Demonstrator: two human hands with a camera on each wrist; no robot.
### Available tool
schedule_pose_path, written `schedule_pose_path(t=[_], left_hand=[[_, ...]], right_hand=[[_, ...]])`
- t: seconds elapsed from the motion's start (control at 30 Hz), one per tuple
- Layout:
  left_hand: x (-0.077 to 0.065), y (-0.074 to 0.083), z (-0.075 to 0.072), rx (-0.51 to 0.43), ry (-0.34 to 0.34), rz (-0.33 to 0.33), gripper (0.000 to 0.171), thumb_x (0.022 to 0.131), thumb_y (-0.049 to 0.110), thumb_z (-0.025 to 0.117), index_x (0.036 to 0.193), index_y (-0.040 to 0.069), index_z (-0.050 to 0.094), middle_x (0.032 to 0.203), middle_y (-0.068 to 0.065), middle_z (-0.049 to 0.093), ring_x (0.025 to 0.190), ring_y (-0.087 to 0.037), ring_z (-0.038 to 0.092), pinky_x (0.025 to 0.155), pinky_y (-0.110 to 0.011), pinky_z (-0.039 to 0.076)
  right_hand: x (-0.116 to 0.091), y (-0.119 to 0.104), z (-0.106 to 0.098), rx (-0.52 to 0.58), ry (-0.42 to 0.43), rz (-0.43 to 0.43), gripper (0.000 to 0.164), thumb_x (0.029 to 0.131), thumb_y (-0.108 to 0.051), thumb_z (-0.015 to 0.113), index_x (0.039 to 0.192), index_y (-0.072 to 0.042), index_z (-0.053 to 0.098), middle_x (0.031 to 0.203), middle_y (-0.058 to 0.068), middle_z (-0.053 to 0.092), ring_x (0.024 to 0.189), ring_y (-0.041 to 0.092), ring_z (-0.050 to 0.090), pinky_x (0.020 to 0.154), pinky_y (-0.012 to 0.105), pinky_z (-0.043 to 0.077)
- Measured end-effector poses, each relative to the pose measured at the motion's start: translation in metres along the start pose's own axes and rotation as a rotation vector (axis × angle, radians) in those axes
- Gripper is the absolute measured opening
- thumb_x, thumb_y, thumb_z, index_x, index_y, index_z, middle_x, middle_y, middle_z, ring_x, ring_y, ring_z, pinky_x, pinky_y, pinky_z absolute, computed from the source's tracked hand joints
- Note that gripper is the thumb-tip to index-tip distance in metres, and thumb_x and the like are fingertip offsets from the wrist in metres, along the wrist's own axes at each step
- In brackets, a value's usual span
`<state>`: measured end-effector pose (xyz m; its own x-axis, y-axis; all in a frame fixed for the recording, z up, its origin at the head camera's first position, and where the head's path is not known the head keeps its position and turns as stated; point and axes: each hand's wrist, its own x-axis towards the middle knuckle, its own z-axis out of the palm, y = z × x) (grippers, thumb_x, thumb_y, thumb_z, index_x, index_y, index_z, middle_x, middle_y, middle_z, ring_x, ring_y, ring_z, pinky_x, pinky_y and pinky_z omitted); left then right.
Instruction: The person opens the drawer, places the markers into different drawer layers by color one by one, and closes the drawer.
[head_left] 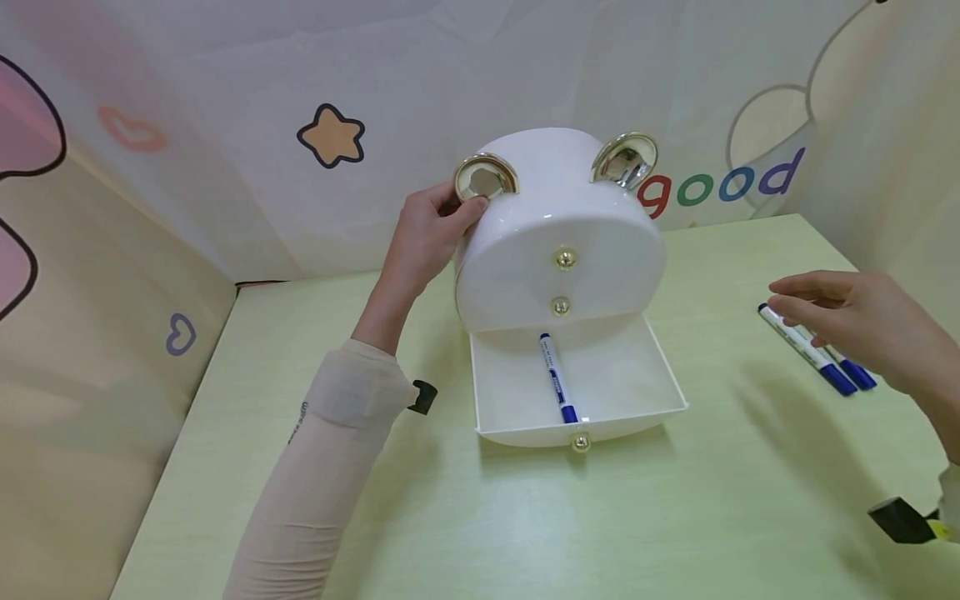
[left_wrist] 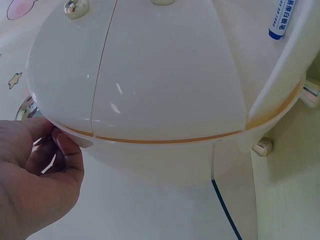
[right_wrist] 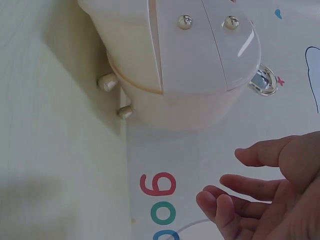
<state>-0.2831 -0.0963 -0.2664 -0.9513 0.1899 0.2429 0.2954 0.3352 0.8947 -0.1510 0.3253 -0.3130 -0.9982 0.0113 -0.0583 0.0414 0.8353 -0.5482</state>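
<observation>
A white drawer box [head_left: 558, 242] with two gold-rimmed ears stands on the table. Its bottom drawer [head_left: 622, 375] is pulled out, with a blue-capped marker [head_left: 553, 375] lying inside. At the box's upper left, my left hand [head_left: 429, 232] pinches the ear [head_left: 487, 177], thumb in front and the other fingers behind. Two more blue-capped markers, a near one [head_left: 798, 340] and a partly covered one [head_left: 857, 373], lie side by side at the right. Over them hovers my right hand [head_left: 877, 325], holding nothing, its fingers loosely bent and thumb apart in the right wrist view.
Gold knobs [head_left: 565, 259] sit on the box front, and another knob [head_left: 581, 442] is on the pulled-out drawer. Short feet [right_wrist: 107, 81] raise the box off the table [head_left: 300, 400]. A printed cloth backdrop [head_left: 225, 150] rises behind and at both sides.
</observation>
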Motion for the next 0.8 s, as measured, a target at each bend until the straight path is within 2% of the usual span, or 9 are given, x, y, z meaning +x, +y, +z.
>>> schedule_pose_path(t=[0.17,0.4,0.53,0.7,0.8], left_hand=[[0.0,-0.001,0.0,0.004,0.002,0.001,0.018,0.102,0.018,0.067,0.109,0.002,0.071,0.09,-0.007,0.058,0.088,-0.018,0.051,0.071,-0.024,0.043],[0.0,-0.001,-0.001,0.001,-0.003,-0.003,0.019,0.102,0.018,0.066,0.111,0.002,0.07,0.091,-0.007,0.058,0.088,-0.018,0.052,0.071,-0.024,0.044],[0.0,0.0,0.0,0.0,-0.007,-0.005,0.02,0.102,0.018,0.066,0.113,0.002,0.07,0.092,-0.008,0.059,0.089,-0.018,0.052,0.072,-0.024,0.044],[0.0,0.0,0.0,0.003,-0.007,-0.004,0.02,0.102,0.018,0.066,0.114,0.002,0.071,0.093,-0.008,0.059,0.09,-0.018,0.052,0.072,-0.024,0.045],[-0.001,0.0,0.0,0.002,-0.006,-0.004,0.02,0.102,0.018,0.066,0.114,0.002,0.071,0.093,-0.008,0.059,0.09,-0.018,0.052,0.073,-0.024,0.045]], right_hand=[[0.004,0.011,-0.001,0.003,0.01,0.014,0.06,0.108,-0.044,0.05,0.142,0.006,0.053,0.133,0.036,0.056,0.084,0.029,0.066,0.062,0.029,0.051],[0.011,0.027,-0.001,0.0,-0.006,0.058,0.067,0.108,-0.049,0.045,0.143,0.009,0.049,0.134,0.039,0.053,0.094,0.04,0.064,0.063,0.028,0.052],[0.015,0.038,-0.002,0.005,-0.024,0.063,0.065,0.109,-0.046,0.046,0.143,0.01,0.049,0.134,0.041,0.053,0.096,0.042,0.065,0.063,0.027,0.051],[0.02,0.051,-0.001,-0.017,-0.036,0.087,0.066,0.109,-0.045,0.045,0.141,0.012,0.048,0.135,0.043,0.05,0.097,0.046,0.065,0.064,0.031,0.051],[0.023,0.058,0.002,-0.036,-0.036,0.12,0.071,0.109,-0.05,0.043,0.141,0.013,0.047,0.129,0.042,0.054,0.098,0.047,0.062,0.063,0.034,0.051]])
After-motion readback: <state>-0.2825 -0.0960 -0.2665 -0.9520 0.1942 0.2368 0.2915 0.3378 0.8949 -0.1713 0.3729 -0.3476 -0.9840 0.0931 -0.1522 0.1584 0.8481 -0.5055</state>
